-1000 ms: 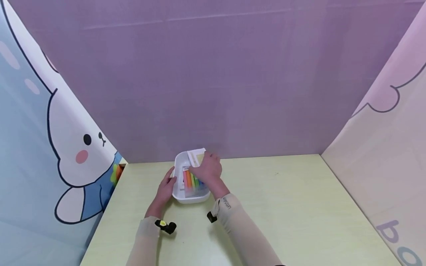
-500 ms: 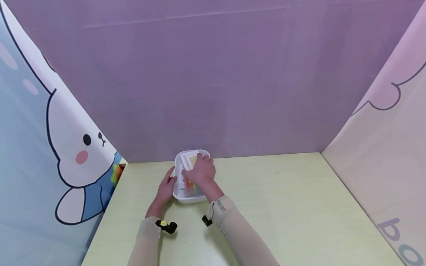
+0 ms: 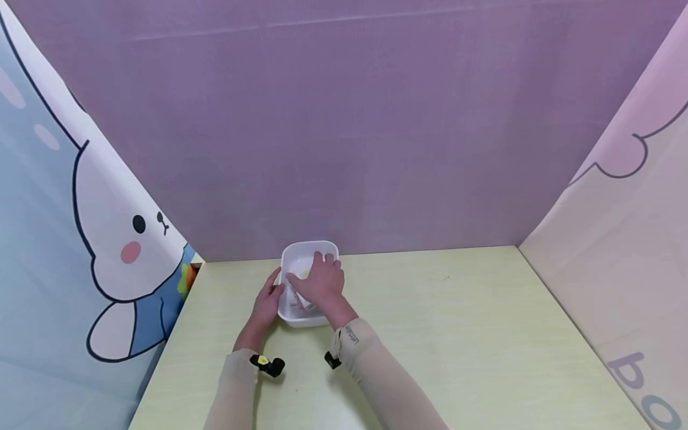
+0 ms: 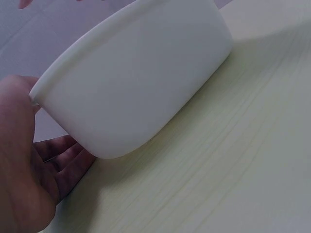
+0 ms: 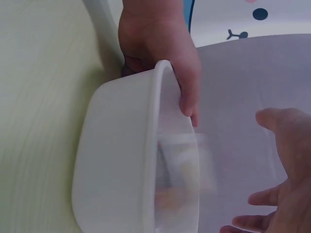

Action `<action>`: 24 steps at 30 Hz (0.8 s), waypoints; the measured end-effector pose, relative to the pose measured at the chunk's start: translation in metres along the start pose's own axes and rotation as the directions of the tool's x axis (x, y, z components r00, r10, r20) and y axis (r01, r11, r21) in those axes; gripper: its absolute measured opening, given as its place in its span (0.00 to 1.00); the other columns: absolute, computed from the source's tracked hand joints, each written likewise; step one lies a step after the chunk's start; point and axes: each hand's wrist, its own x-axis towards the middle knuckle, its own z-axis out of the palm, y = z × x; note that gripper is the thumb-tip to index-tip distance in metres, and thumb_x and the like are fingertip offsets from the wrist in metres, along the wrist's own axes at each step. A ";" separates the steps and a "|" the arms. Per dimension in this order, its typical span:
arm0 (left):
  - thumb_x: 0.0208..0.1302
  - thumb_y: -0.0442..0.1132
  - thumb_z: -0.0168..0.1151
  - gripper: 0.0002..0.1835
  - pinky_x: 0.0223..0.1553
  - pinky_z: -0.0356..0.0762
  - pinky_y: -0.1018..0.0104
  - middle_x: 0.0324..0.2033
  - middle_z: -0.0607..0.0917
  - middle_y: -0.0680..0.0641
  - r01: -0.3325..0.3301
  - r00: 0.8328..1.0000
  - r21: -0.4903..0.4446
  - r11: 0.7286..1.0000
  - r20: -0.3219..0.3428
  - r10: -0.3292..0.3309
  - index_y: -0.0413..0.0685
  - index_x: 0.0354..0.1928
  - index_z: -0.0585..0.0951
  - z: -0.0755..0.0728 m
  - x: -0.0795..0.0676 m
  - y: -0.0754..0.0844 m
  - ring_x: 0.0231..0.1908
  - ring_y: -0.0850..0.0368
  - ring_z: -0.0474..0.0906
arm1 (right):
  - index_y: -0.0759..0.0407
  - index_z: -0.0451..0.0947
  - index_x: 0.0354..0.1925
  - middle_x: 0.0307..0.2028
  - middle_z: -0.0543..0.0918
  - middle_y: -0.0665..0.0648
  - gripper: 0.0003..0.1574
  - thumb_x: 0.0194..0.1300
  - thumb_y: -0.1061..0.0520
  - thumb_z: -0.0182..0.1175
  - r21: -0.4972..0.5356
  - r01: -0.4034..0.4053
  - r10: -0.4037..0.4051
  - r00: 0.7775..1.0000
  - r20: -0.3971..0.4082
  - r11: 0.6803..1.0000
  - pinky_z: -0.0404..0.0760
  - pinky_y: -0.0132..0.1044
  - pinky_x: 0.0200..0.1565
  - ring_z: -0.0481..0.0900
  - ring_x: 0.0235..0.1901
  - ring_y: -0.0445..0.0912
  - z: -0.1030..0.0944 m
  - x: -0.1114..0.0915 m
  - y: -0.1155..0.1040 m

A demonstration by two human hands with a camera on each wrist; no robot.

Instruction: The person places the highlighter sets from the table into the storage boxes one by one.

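A white plastic tub [image 3: 303, 321] stands on the table near the back wall. My left hand [image 3: 265, 307] grips its left side, thumb [image 5: 189, 87] hooked over the rim and the other fingers outside against the wall. Above the tub's opening is my right hand [image 3: 319, 282], its fingers spread with nothing between them in the right wrist view. A pale, flat packet [image 5: 189, 162] with a yellowish patch shows as a motion blur at the tub's mouth, apart from that hand. Blurred orange color [image 5: 167, 199] lies below it inside the tub; the right hand hides much of the contents from above.
The pale wood-grain table [image 3: 457, 334] extends to the right and toward the front. A purple cloth wall [image 3: 344, 131] rises close behind the tub. Printed cloth panels, one with a cartoon rabbit [image 3: 129, 239], stand on both sides.
My right hand has moved left over the tub and let go of the pale packet, which has dropped down into the tub's front part. The left hand has stayed on the rim.
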 end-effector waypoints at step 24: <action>0.76 0.47 0.46 0.28 0.60 0.65 0.45 0.58 0.74 0.34 0.057 0.998 0.002 0.998 0.022 -0.057 0.66 0.75 0.57 0.002 -0.002 0.005 0.57 0.39 0.71 | 0.58 0.77 0.56 0.47 0.79 0.59 0.31 0.63 0.39 0.58 0.011 0.051 -0.051 0.998 0.020 0.999 0.76 0.46 0.44 0.74 0.46 0.54 -0.004 -0.004 0.040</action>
